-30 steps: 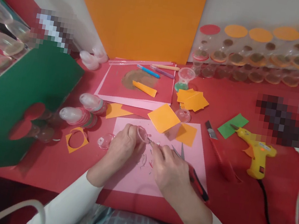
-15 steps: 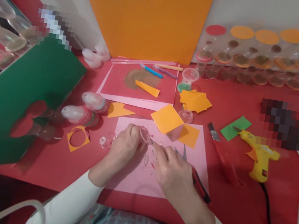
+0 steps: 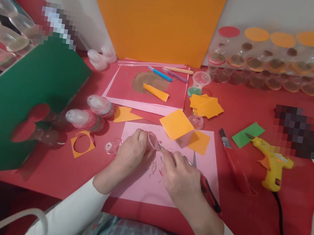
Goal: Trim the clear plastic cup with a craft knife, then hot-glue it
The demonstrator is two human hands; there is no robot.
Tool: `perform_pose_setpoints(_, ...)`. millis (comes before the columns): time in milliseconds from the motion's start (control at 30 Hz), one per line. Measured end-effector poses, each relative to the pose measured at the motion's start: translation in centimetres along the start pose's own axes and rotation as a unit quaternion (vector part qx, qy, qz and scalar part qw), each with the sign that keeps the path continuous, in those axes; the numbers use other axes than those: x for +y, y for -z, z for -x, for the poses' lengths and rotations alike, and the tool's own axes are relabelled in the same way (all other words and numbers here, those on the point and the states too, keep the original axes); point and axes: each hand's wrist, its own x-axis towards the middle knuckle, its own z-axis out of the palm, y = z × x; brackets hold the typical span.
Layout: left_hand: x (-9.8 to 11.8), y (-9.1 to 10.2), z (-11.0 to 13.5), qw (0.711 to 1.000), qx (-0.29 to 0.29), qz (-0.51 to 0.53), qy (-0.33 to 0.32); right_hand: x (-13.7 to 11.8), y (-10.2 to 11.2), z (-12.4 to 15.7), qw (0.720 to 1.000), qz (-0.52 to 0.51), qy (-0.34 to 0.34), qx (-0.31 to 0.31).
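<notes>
My left hand (image 3: pixel 129 155) is closed around a small clear plastic cup (image 3: pixel 152 141) with a pinkish rim, held just above a pink paper sheet (image 3: pixel 140 183). My right hand (image 3: pixel 178 177) is closed in a pinch on a thin pointed tool (image 3: pixel 161 148), its tip touching the cup's rim. Small plastic shavings (image 3: pixel 156 169) lie on the pink sheet between the hands. Scissors (image 3: pixel 203 181) with black and red handles rest on the sheet just right of my right hand.
Orange paper squares (image 3: pixel 176 124) lie beyond the hands, with a clear lid (image 3: pixel 112 147) and an orange frame cutout (image 3: pixel 82 144) to the left. A red utility knife (image 3: pixel 232 162) and a yellow glue gun (image 3: pixel 272 165) lie to the right. A green board (image 3: pixel 21 103) leans at the left.
Both hands have stayed on the cup and tool with only slight shifts. The camera view has drifted a little.
</notes>
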Motion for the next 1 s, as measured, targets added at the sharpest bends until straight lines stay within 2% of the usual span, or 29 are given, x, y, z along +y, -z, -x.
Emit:
perform_pose_setpoints(300,0.2,0.2,0.1,1.0,-0.005,0.007,0.01,0.2,-0.2,0.0,0.999,-0.001,0.012,0.03)
perform_pose_setpoints(433,-0.1,0.0,0.2,1.0,0.013,0.019,0.01,0.4,-0.2,0.2,1.0,-0.018,0.007,0.013)
perform_pose_setpoints(600,-0.7,-0.2,0.1,0.999,0.032,0.034,-0.003,0.4,-0.2,0.4,0.999,-0.033,-0.005,0.019)
perform_pose_setpoints(1000,-0.2,-0.8,0.5,0.994,0.098,-0.001,-0.046,0.3,-0.2,0.6,0.999,-0.04,-0.01,0.016)
